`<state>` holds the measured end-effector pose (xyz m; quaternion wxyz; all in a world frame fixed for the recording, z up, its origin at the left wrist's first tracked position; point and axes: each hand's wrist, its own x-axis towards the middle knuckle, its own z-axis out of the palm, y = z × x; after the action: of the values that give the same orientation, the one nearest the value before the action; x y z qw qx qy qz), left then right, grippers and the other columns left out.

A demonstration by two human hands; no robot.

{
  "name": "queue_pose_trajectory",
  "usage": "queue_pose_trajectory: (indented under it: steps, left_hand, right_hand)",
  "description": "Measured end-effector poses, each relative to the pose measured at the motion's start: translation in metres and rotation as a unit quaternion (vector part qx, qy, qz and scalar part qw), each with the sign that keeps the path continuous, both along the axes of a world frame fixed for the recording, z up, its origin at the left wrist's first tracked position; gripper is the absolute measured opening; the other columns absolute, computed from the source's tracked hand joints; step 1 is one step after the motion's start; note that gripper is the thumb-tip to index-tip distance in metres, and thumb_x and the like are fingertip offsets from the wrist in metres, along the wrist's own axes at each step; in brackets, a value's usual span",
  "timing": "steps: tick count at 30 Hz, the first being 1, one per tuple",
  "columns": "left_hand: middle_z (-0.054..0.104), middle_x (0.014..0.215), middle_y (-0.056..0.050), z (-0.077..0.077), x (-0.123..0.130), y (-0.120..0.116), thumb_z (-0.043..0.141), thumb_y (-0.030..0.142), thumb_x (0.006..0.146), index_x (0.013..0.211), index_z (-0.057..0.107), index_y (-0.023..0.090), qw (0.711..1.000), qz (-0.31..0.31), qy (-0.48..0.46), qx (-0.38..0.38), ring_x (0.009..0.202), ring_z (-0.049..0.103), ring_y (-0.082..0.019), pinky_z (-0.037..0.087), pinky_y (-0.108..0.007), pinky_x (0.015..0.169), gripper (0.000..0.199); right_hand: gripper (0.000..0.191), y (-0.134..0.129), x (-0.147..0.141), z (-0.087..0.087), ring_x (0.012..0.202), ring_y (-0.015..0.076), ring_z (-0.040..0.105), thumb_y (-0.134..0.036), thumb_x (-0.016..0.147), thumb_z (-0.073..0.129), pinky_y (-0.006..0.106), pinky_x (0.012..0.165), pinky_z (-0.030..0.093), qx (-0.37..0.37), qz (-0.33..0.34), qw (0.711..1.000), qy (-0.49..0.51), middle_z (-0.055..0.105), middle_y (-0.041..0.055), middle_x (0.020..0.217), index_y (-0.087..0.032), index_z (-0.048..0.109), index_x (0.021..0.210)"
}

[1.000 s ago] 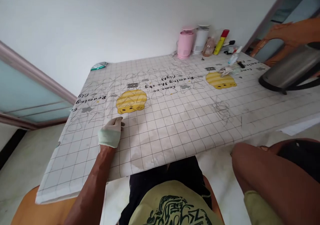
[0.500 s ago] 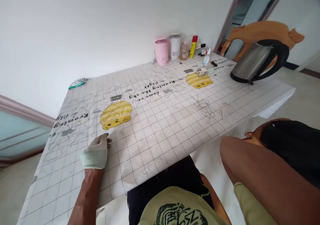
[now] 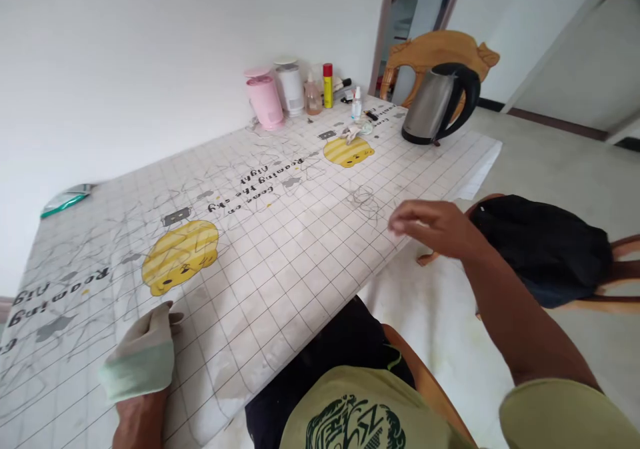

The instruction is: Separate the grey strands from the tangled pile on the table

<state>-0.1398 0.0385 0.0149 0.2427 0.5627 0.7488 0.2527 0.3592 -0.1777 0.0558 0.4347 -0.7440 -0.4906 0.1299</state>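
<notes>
Grip of the bare right hand (image 3: 433,226) hangs slack and unclosed on the near side of the electric kettle (image 3: 429,108), fingers softly bent, a gap by the thumb, nothing in it that I can see. Half a second ago that hand was out of sight; now it has come forward to the desk (image 3: 295,336). So both hands are at the gridded tablecloth (image 3: 280,256), which spreads beneath the kettle and far to its left, though I judge neither to be working it. Well to the kettle's left, the left hand (image 3: 145,349) rests on the tablecloth in a pale glove (image 3: 137,372), fingers curled; from here I can't tell whether they pinch anything. That one has stayed on the same patch. Just left of the kettle lies a crumpled whitish cloth (image 3: 354,131), apart from both hands.
</notes>
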Motion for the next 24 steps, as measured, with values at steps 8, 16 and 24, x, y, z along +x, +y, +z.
queue_pose_trajectory:
  steps: [8, 16, 24]
  left_hand:
    - [0.082, 0.087, 0.009, 0.005, 0.002, -0.003, 0.056, 0.056, 0.089, 0.099, 0.075, 0.039, 1.0, 0.001, 0.013, 0.001, 0.116, 0.074, -0.029, 0.049, -0.046, 0.116, 0.028]
    - [0.083, 0.092, 0.006, 0.006, 0.005, 0.0, 0.057, 0.054, 0.089, 0.102, 0.076, 0.035, 1.0, 0.02, -0.011, -0.015, 0.109, 0.077, -0.029, 0.052, -0.045, 0.112, 0.03]
    - [0.084, 0.098, 0.004, -0.001, -0.001, 0.004, 0.056, 0.056, 0.087, 0.103, 0.075, 0.035, 1.0, 0.004, 0.006, -0.017, 0.114, 0.075, -0.03, 0.05, -0.044, 0.113, 0.032]
  right_hand:
    - [0.014, 0.074, 0.074, -0.04, 0.086, 0.0236, 0.069, -0.026, 0.091, 0.063, 0.036, 0.079, 0.051, -0.07, 0.015, 0.987, -0.146, 0.077, 0.0076, 0.094, -0.02, 0.075, 0.093]
    - [0.019, 0.131, 0.092, -0.057, 0.106, 0.0289, 0.058, -0.017, 0.096, 0.054, 0.037, 0.081, 0.044, -0.16, 0.157, 0.913, -0.341, 0.065, 0.0171, 0.114, -0.017, 0.072, 0.101]
    - [0.016, 0.13, 0.107, -0.054, 0.102, 0.0282, 0.059, -0.018, 0.094, 0.051, 0.039, 0.085, 0.046, -0.102, 0.147, 0.924, -0.339, 0.068, 0.0157, 0.106, -0.018, 0.067, 0.096]
